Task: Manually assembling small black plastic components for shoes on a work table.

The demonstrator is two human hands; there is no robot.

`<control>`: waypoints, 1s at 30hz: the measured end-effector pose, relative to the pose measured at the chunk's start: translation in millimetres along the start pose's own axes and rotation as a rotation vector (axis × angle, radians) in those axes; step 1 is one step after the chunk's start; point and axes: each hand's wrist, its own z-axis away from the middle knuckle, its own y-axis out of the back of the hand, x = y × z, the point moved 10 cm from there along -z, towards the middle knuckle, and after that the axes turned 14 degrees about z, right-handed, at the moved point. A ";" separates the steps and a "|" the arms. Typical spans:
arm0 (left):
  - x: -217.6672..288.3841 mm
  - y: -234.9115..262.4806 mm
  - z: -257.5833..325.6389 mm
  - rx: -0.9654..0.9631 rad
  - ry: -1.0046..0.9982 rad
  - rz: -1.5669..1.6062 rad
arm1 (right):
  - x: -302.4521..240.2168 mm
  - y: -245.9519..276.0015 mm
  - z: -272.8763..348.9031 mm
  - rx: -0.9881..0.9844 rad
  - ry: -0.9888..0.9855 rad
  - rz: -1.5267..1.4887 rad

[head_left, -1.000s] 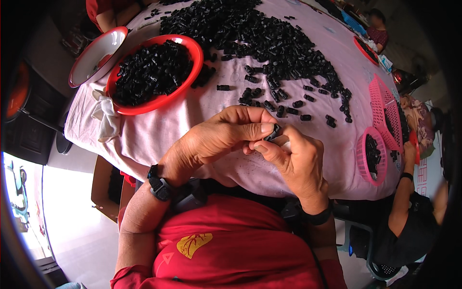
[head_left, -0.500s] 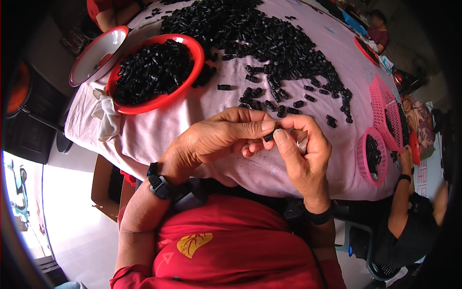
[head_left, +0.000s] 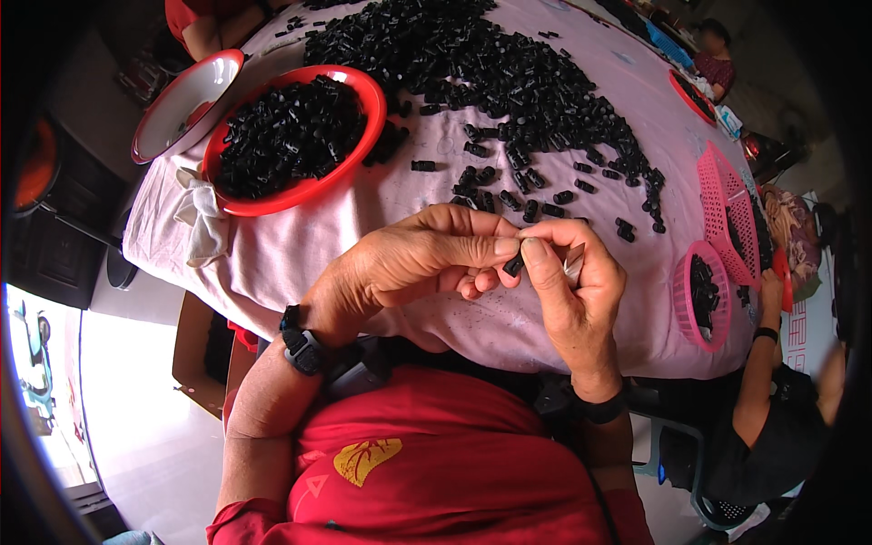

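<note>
At table edge, head view, sole view on record.

Item 1: left hand (head_left: 409,263), reaching in from the left, fingers curled, thumb and forefinger tips drawn narrow onto a small black part (head_left: 513,265). Black wrist strap (head_left: 302,341) on this forearm.

Item 2: right hand (head_left: 572,295), upright, forefinger and thumb closed on the same small black part from the right side. A thin grey-silver blade-like piece (head_left: 573,261) shows behind its fingers; what it is cannot be told. Dark band (head_left: 595,411) on this wrist.

Item 3: small black part, short and stubby, pinched between the fingertips of both hands, held above the near edge of the pink tablecloth (head_left: 363,218). Its long axis appears to run roughly from upper right to lower left, though it is mostly covered. Both hands touch it; neither is nearer.

Item 4: loose heap of black parts (head_left: 472,73), spread across the cloth beyond the hands, stragglers lying nearest to the fingertips.

Item 5: red bowl (head_left: 368,95), upper left, filled with black parts; a second red-rimmed bowl (head_left: 173,109) just beside it, contents unclear.

Item 6: white rag (head_left: 202,218), draped at the cloth's left edge below the red bowl.

Item 7: pink baskets (head_left: 727,191), at right, one holding black parts.

Item 8: another person's arm (head_left: 758,363), lower right, apart from the wearer's hands.
</note>
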 end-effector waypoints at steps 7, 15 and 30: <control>-0.2 -0.7 -1.2 -0.044 -0.001 -0.007 | -8.3 2.0 -0.6 -0.008 -0.001 0.116; 4.8 2.3 -2.3 -0.072 -0.061 0.192 | -6.6 10.8 1.7 0.040 -0.010 0.180; 6.7 -5.2 -3.3 -0.090 -0.088 0.117 | -7.3 1.2 1.6 -0.058 0.027 0.615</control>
